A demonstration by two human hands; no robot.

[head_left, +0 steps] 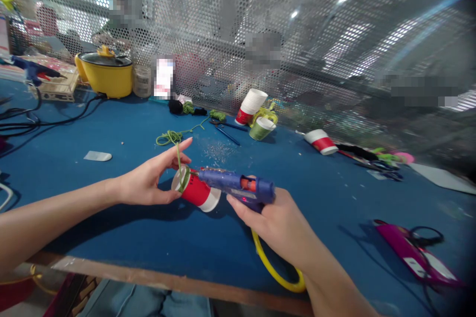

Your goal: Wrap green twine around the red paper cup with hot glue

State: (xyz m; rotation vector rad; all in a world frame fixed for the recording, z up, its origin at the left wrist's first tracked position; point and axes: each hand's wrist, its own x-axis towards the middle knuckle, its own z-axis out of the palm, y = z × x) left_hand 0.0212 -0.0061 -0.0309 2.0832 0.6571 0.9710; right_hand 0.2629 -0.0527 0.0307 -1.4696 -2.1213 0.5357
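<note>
Tilted on its side above the blue table, a red and white paper cup is held at its left end by my left hand. Green yarn wraps around that end of the cup, and its strand runs up past my fingers to a loose tangle on the table. My right hand grips a blue glue gun with a small red light showing. The gun's nozzle points left, at the yarn-wrapped part of the cup; whether it touches cannot be made out. A yellow cord hangs below my right hand.
Beyond my hands are stacked paper cups, a green yarn-covered cup and a pen. Another red and white cup lies right, near scissors. A yellow pot and second glue gun stand back left, before a perforated metal screen.
</note>
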